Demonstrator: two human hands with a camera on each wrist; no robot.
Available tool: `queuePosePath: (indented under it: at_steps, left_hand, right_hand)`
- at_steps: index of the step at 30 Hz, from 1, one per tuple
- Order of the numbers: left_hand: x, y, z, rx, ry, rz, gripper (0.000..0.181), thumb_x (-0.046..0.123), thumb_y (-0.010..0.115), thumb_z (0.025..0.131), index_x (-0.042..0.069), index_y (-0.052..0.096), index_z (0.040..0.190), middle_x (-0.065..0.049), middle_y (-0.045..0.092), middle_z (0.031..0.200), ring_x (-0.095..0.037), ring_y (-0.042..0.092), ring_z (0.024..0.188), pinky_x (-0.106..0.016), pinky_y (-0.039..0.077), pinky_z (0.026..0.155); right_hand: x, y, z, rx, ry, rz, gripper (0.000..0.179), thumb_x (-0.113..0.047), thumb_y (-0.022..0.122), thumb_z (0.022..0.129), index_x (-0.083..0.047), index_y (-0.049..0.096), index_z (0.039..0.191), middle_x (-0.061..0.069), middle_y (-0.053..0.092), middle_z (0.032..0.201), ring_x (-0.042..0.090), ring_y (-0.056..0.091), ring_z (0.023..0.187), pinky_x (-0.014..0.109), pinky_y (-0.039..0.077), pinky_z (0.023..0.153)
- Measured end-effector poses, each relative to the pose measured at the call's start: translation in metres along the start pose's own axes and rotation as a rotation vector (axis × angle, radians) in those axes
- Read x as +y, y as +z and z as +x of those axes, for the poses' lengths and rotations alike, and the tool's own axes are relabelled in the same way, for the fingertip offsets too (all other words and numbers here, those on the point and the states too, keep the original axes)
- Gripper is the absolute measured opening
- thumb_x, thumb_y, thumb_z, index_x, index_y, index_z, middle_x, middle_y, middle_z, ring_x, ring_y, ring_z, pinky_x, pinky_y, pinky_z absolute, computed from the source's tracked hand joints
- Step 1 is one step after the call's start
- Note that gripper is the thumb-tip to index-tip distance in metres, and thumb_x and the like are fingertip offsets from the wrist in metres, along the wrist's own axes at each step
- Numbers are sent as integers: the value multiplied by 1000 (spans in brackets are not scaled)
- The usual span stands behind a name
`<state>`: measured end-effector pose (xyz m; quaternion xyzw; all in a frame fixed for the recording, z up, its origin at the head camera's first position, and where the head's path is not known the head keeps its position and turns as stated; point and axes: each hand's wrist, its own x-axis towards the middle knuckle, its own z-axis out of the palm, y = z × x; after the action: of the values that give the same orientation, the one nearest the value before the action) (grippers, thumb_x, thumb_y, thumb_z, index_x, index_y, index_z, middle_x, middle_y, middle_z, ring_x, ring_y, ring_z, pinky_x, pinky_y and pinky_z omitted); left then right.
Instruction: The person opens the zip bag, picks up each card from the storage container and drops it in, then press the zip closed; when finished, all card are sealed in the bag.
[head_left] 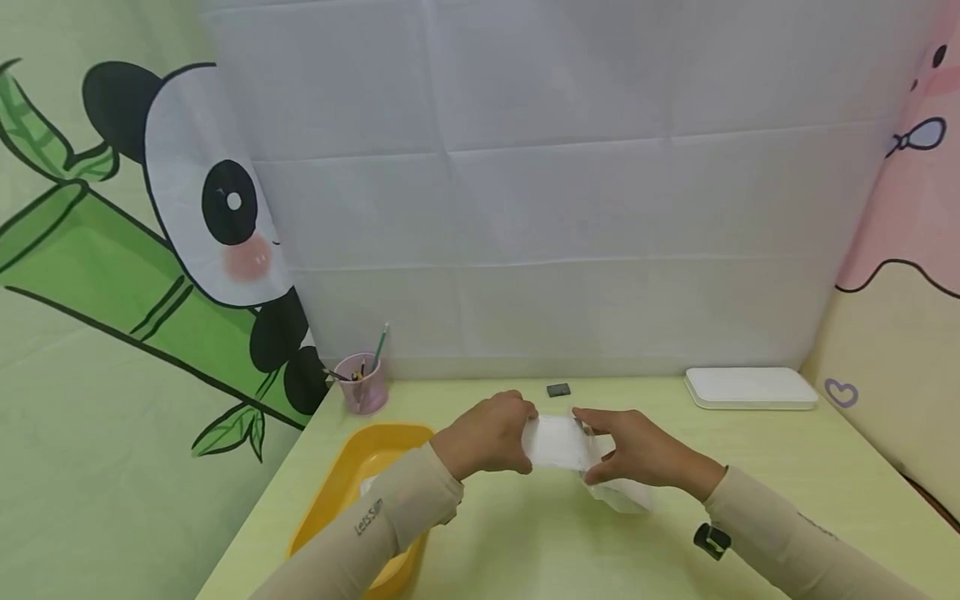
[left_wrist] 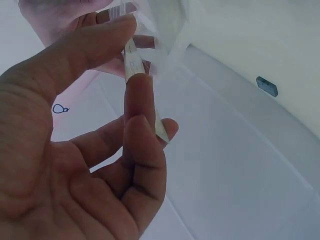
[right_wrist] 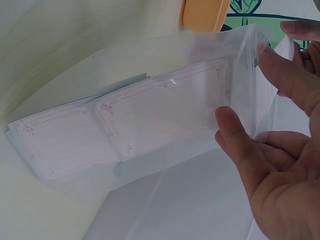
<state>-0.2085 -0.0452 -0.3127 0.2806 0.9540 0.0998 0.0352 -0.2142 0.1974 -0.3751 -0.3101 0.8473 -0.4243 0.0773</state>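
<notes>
My left hand (head_left: 491, 433) pinches a thin white stack of cards (head_left: 558, 442), seen edge-on between thumb and fingers in the left wrist view. Across from it, my right hand (head_left: 648, 450) holds a clear zip bag (head_left: 622, 497) at its mouth, thumb and fingers spread over the opening. Inside the bag lie white cards (right_wrist: 165, 110) with printed ornamental borders, in two overlapping groups. The far end of the left-hand cards meets the bag's mouth, where the right fingers partly hide it.
A yellow tray (head_left: 330, 492) stands at left, partly behind the left sleeve, with something white in it. Behind it is a pink cup (head_left: 362, 387) of pencils. A small dark grey block (head_left: 558, 390) and a white case (head_left: 752, 388) lie along the back of the table.
</notes>
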Motion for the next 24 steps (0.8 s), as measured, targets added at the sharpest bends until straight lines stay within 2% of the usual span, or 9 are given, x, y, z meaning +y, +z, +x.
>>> queuePosePath:
  at_steps: [9, 14, 18, 21, 24]
  left_hand:
    - [11, -7, -3, 24, 1, -10, 45, 18, 93, 67, 0, 73, 103, -5, 61, 92, -15, 55, 76, -24, 50, 67]
    - [15, -8, -2, 25, -2, -12, 35, 14, 93, 65, 3, 76, 92, -1, 57, 86, -13, 52, 74, -23, 49, 64]
    - [18, -2, 2, 23, 35, 8, 22, 13, 89, 66, 7, 74, 81, 1, 55, 81, -12, 50, 70, -22, 46, 59]
    - [20, 6, 5, 6, 70, 19, 21, 15, 87, 70, 6, 76, 86, -1, 59, 91, -12, 54, 78, -20, 48, 65]
    - [20, 13, 6, -17, 76, -17, 30, 17, 87, 74, 3, 77, 99, -4, 59, 109, -11, 56, 85, -19, 49, 71]
  right_hand:
    - [2, 1, 1, -1, 14, 13, 90, -8, 88, 75, 5, 40, 150, 27, 52, 140, 40, 58, 120, 29, 57, 74]
    - [4, 1, 0, -11, 10, 30, 91, -10, 88, 75, 4, 40, 151, 30, 50, 140, 41, 59, 118, 30, 57, 74]
    - [4, 0, 0, -7, -6, 25, 89, -10, 88, 76, 4, 40, 150, 29, 51, 140, 39, 59, 119, 29, 57, 74]
    - [2, 0, 1, -6, -18, 17, 88, -10, 88, 77, 3, 41, 150, 26, 52, 141, 36, 59, 119, 28, 57, 74]
    - [1, 0, 1, -8, -22, 14, 88, -11, 88, 77, 3, 41, 151, 25, 53, 141, 35, 60, 117, 28, 57, 75]
